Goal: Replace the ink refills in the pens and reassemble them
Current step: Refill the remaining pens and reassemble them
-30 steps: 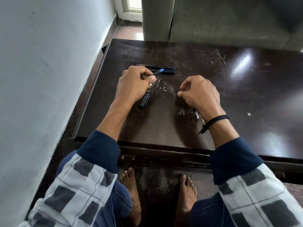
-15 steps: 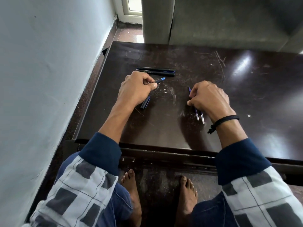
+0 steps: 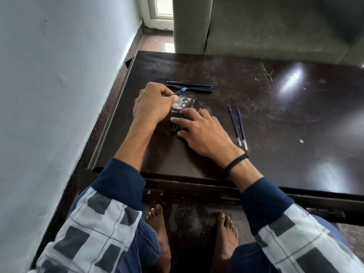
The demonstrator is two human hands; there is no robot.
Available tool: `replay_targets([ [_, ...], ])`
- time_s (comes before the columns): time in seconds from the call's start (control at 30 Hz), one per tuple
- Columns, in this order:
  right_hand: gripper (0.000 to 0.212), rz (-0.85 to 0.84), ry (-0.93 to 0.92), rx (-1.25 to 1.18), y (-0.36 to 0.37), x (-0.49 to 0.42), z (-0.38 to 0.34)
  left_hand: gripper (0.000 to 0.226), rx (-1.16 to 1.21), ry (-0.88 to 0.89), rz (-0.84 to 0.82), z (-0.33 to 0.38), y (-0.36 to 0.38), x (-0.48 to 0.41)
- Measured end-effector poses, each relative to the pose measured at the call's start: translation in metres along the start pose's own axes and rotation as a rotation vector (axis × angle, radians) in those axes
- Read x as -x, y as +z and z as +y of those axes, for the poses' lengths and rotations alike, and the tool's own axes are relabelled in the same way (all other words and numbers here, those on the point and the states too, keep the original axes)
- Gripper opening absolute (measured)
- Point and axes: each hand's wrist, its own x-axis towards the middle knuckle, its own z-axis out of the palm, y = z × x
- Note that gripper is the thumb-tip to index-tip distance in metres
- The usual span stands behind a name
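The left hand [image 3: 152,107] is closed around a pen part with a blue tip [image 3: 180,92] and holds it above the dark table [image 3: 275,123]. The right hand [image 3: 199,131] lies spread, fingers touching a black pen barrel [image 3: 175,128]. Two ink refills [image 3: 238,126] lie side by side right of it. Two black pens [image 3: 192,87] lie beyond the left hand.

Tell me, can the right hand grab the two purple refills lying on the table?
Probably yes. The two refills lie bare on the table, just beside the right hand, with nothing between or on top. That hand is resting on a dark pen piece, so it would need to move off it first.
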Motion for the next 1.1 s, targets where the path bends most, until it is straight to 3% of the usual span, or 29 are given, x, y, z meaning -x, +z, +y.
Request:
replay_targets([
  [0.27, 0.022, 0.05, 0.065, -0.041, -0.009, 0.0, 0.006, 0.007, 0.152, 0.056, -0.115, -0.008, 0.001, -0.007],
  [0.53, 0.024, 0.34, 0.371, -0.282, -0.028, -0.003, 0.038, 0.013, 0.113, 0.107, -0.39, -0.007, -0.003, -0.009],
  [1.1, 0.024, 0.308, 0.29, -0.271, -0.028, -0.001, 0.028, 0.012, 0.096, 0.113, -0.427, -0.004, -0.004, -0.005],
])
